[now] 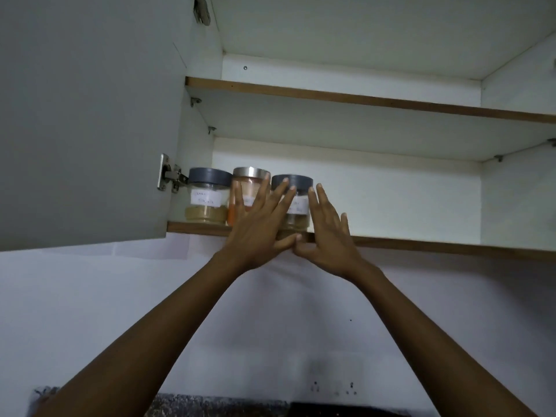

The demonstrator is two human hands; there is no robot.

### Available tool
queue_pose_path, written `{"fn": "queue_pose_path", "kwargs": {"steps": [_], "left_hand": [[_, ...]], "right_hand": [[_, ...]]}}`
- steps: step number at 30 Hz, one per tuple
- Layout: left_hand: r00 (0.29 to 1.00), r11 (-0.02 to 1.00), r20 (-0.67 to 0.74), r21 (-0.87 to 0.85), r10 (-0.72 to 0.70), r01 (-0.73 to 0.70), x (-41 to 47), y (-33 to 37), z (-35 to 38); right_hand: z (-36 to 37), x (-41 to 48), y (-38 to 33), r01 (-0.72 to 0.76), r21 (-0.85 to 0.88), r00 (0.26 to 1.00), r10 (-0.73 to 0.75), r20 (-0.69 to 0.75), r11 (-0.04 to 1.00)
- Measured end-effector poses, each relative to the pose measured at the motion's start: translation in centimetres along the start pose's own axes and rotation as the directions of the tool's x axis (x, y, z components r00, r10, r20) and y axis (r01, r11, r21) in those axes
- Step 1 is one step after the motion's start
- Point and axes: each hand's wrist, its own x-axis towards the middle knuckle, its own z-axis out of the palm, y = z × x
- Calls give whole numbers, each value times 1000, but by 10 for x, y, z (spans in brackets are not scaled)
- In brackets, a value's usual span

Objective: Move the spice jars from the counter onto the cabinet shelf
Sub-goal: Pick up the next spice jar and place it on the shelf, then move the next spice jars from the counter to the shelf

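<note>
Standing upright on the lower shelf [421, 246] of the cabinet, the grey-lidded jar [298, 206] is the right-hand one of three in a row. It sits at the shelf's brown front edge, slightly forward of its neighbours. It holds a brownish powder and carries a white paper label. Just beside it on the left is the steel-lidded jar [249, 176] with orange contents, and next to that stands a second grey-lidded jar [207, 197], close to the cabinet's left wall and the door hinge [170, 177].

To the right of the row the lower shelf runs bare to the far wall. The upper shelf [361, 99] leaves headroom above the lids.

The left hand [258, 227] is spread flat, fingers straight and apart, lying across the fronts of the steel-lidded jar and the grey-lidded jar. The right hand [328, 233] is likewise flat with straight fingers, set just beside the grey-lidded jar's right flank; contact there cannot be confirmed. Neither hand clamps a jar. The two thumbs meet below the jar at the shelf edge.

The cabinet door [84, 115] hangs open on the left. Below, the white wall [270, 311] reaches down to the speckled counter [210, 404].
</note>
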Motion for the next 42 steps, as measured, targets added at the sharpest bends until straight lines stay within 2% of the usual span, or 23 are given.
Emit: {"fn": "queue_pose_path", "kwargs": {"steps": [4,7,13,18,22,27,30,34,37,39,42], "left_hand": [[997,974,-67,-221,34,-48,-45,37,-10],[997,913,-61,-403,47,-67,-95,74,-14],[978,761,96,-644,182,-78,-193,155,-8],[915,637,235,-770,328,-31,-247,235,-20],[843,570,333,-820,423,38,-287,295,-26],[675,609,490,-789,551,76,-333,361,-23],[602,606,539,-788,590,111,-358,393,-20],[424,672,657,-728,623,140,-385,433,-12],[320,720,722,-678,613,151,-401,459,-10],[278,742,754,-648,595,170,-406,470,-12],[277,767,785,-611,555,195,-408,479,-15]], "right_hand": [[-9,-65,-28,-24,-66,1000,24,7,998],[-18,-133,-39,-111,-87,991,118,70,990],[-41,-273,-41,-346,-129,909,366,199,929],[-62,-372,-46,-458,-192,833,495,248,868],[-73,-440,-49,-562,-189,749,593,297,805],[-83,-520,-29,-665,-203,619,683,387,718],[-81,-570,-13,-731,-215,499,722,480,648],[-72,-626,16,-781,-235,382,741,552,578],[-61,-652,33,-852,-222,274,765,582,474],[-52,-662,39,-882,-176,254,756,603,437],[-42,-667,45,-909,-71,293,751,592,410]]}}
